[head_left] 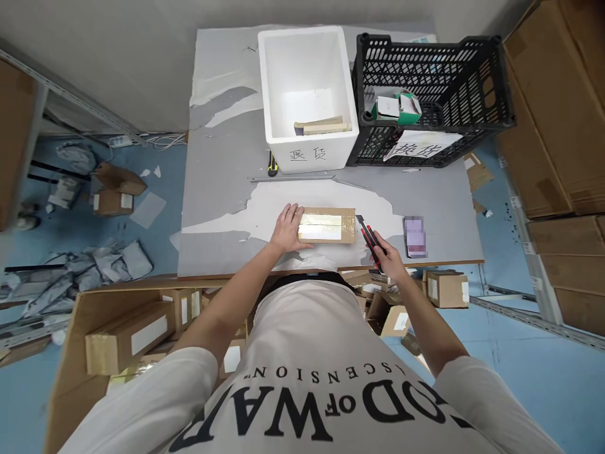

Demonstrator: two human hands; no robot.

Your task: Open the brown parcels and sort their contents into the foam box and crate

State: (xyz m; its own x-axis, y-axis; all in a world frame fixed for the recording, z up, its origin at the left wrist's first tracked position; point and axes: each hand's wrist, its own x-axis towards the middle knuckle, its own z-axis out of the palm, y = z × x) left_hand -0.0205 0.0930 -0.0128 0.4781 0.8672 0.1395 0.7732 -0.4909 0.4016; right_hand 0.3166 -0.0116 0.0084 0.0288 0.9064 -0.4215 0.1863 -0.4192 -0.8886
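A small brown cardboard box (350, 227) with a white label and shiny tape lies on the worn table top. My left hand (287, 229) grips its left end, fingers at the far corner and thumb along the near side. In my right hand (388, 257) is a red and black utility knife (367, 236), its tip pointing up and left, close to the box's right end. To the right of that hand a phone (414, 237) lies on the table.
Behind the box stand a white foam bin (312, 154) holding thin flat items and a black plastic crate (466, 104) with small green-white boxes. A yellow-black cutter (273, 165) lies by the bin. Below the table edge, a large carton (66, 372) holds several parcels.
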